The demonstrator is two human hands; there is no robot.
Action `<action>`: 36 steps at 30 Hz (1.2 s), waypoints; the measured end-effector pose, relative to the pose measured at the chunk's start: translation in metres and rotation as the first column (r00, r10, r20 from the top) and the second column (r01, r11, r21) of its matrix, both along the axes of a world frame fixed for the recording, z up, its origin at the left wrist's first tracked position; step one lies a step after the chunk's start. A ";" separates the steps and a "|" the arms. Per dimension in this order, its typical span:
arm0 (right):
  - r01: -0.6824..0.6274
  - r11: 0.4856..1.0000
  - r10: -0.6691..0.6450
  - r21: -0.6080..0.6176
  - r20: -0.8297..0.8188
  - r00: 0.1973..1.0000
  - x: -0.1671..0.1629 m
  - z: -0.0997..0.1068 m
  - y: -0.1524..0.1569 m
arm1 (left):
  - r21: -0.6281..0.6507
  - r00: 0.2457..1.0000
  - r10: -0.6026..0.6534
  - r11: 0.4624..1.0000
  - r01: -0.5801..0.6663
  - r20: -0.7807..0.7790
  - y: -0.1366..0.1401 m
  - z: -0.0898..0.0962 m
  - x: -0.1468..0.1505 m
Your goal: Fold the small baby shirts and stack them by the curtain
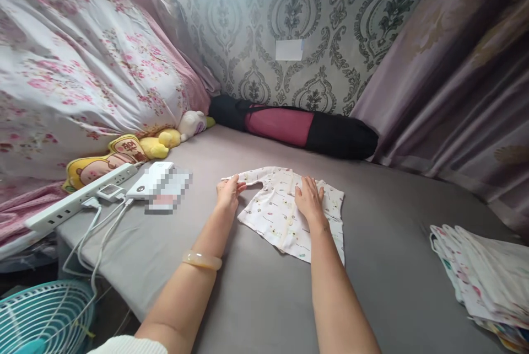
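A small white baby shirt (pixel 273 210) with a fine coloured print lies spread on the grey bed sheet (pixel 256 310). Its left sleeve reaches out toward my left hand (pixel 230 191), whose fingers are closed on the sleeve's end. My right hand (pixel 309 199) rests flat on the shirt's right side, fingers spread, covering part of the chest and the other sleeve. A pale bangle (pixel 202 260) circles my left wrist.
Folded clothes (pixel 483 277) are stacked at the right. A power strip (pixel 82 199), white device (pixel 151 180) and cables lie left, above a teal fan (pixel 45 315). Plush toys (pixel 152 147) line the left edge. A black and red long bag (pixel 281 125) lies against the wall.
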State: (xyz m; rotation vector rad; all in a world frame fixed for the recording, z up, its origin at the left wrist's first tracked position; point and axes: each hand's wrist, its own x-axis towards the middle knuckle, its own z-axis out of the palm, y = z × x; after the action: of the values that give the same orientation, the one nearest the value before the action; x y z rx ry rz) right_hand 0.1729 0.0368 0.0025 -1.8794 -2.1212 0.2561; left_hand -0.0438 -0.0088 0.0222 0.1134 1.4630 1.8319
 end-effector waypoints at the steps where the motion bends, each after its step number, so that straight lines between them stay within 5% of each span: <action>1: -0.001 1.000 0.001 0.001 0.005 1.000 0.000 -0.001 0.000 | 0.012 1.000 0.019 1.000 -0.019 0.016 0.004 0.001 0.000; 8: -0.032 0.999 0.032 0.009 0.013 0.999 -0.002 0.001 -0.001 | 0.094 0.977 0.120 0.986 -0.137 0.174 0.023 0.004 -0.002; 17: -0.296 0.954 0.296 -0.044 0.006 0.955 -0.034 0.007 -0.017 | 0.136 0.985 0.024 0.990 -0.048 0.170 0.026 0.005 0.000; 23: -0.259 0.959 0.265 -0.116 0.040 0.963 -0.044 0.008 -0.011 | 0.157 0.974 0.061 0.983 -0.097 0.220 0.024 0.009 -0.001; 31: -0.178 0.970 0.200 -0.165 0.127 0.972 -0.058 0.011 0.020 | 0.207 0.993 0.115 0.973 -0.104 -0.040 0.027 0.008 -0.004; 36: -0.148 0.972 0.173 -0.185 0.129 0.977 -0.063 0.012 0.033 | 0.277 0.994 0.099 0.955 -0.109 0.050 0.033 0.004 -0.006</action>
State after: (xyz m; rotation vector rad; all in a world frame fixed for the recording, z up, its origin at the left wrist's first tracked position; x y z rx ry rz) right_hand 0.1097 0.0702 0.0142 -1.8717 -2.4247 0.3622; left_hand -0.0498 0.0239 0.0267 0.1438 1.1976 2.1091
